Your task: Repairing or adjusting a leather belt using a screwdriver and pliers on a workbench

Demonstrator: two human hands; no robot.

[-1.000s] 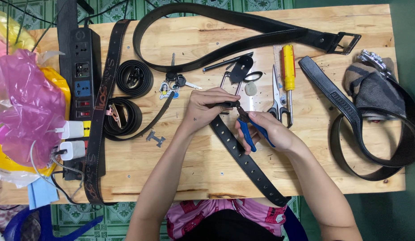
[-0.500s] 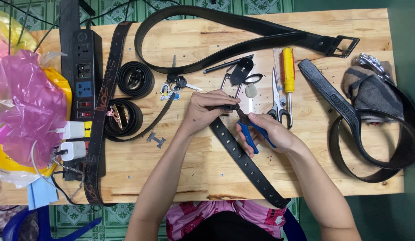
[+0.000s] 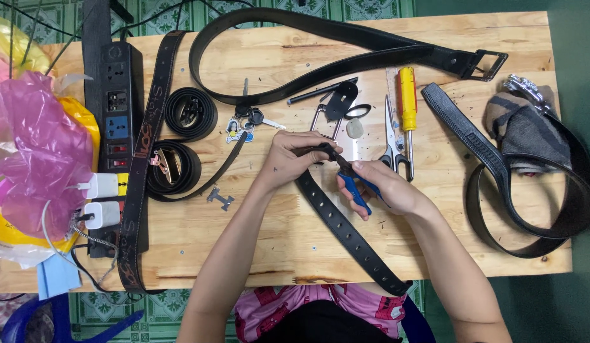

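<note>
1. Left hand (image 3: 294, 160): grip clamped on the upper end of the black belt (image 3: 346, 232); belt lies diagonally across the wooden surface (image 3: 435, 228).
2. Right hand (image 3: 384, 184): grip closed around blue-handled pliers (image 3: 353, 185), tips touching the belt end.
3. Scissors (image 3: 391, 136) and yellow screwdriver (image 3: 407, 101) lie just beside.

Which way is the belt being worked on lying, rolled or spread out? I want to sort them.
Spread out: the black belt runs straight from both hands to the table's near edge, holes showing.
</note>
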